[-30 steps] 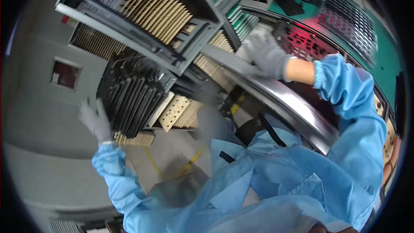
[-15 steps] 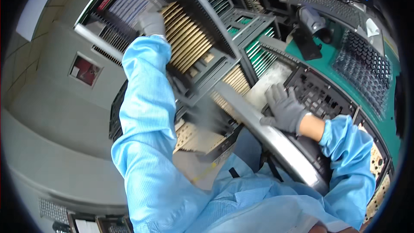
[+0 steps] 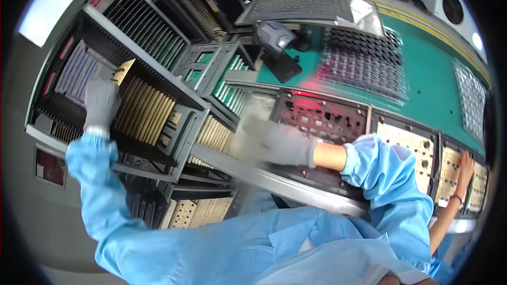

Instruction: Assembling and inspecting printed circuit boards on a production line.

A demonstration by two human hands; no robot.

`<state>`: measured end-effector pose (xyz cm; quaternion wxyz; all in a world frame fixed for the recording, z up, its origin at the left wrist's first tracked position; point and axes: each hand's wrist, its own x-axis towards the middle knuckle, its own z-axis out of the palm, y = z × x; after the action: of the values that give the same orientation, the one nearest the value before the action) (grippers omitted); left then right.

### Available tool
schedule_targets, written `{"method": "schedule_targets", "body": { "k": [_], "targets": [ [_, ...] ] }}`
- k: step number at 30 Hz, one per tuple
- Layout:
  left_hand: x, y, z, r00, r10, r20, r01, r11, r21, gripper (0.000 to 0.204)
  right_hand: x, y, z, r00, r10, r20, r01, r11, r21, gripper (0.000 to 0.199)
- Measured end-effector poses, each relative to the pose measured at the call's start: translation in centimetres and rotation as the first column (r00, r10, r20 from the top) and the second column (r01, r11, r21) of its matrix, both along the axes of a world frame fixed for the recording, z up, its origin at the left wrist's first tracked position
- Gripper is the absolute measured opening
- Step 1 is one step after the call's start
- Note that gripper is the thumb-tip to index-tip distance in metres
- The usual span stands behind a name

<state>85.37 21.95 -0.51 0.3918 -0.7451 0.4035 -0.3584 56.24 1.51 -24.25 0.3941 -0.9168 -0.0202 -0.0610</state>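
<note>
Grey metal edges the rack point(image 3: 108, 44) at ten o'clock, with pale blue strips point(image 3: 76, 71) standing at its outer end. Beside them, at nine o'clock, is my gloved left hand point(image 3: 100, 103), its fingers by the lit end of a yellow board point(image 3: 124, 72); I cannot tell whether they grip it. I judge the step in hand to be handling that board at the rack; the next move calls for keeping it square to its slot, clear of the tan boards point(image 3: 150, 112) packed alongside. At seven o'clock, a lower shelf holds more cream boards point(image 3: 200, 212); at eleven, a box holds green boards point(image 3: 232, 85). Near the centre, my right hand point(image 3: 282, 143) is blurred, so I cannot tell whether it is closed. Just past it, a dark tray point(image 3: 330, 103) holds small black pieces under red light. At two o'clock sits a clear pocketed tray point(image 3: 369, 91), contents unclear; at three, another person's hand point(image 3: 465, 171) touches framed boards.
</note>
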Motion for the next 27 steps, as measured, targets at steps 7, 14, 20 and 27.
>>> {"method": "schedule_targets", "body": {
  "k": [7,14,20,27],
  "targets": [
    [-15.5,-3.3,-3.7,0.832,-0.554,-0.012,0.555,0.832,0.01,0.001,-0.7,2.8,5.5,0.989,-0.028,0.148,-0.127,0.374,0.919,0.06],
    [-18.4,-8.0,-13.9,0.14,-0.965,-0.222,0.939,0.2,-0.279,0.009,-6.9,4.6,3.8,0.912,-0.391,0.124,-0.065,0.161,0.985,0.048],
    [-15.2,-9.7,-20.8,0.036,-0.861,-0.507,0.653,0.405,-0.64,0.02,-11.3,1.6,0.8,0.867,-0.495,-0.053,0.114,0.094,0.989,0.043],
    [-11.5,-10.5,-29.2,-0.26,-0.657,-0.707,0.122,0.704,-0.7,0.049,-14.4,-2.4,-3.6,0.775,-0.619,-0.129,0.241,0.1,0.965,0.048]
  ]
}}
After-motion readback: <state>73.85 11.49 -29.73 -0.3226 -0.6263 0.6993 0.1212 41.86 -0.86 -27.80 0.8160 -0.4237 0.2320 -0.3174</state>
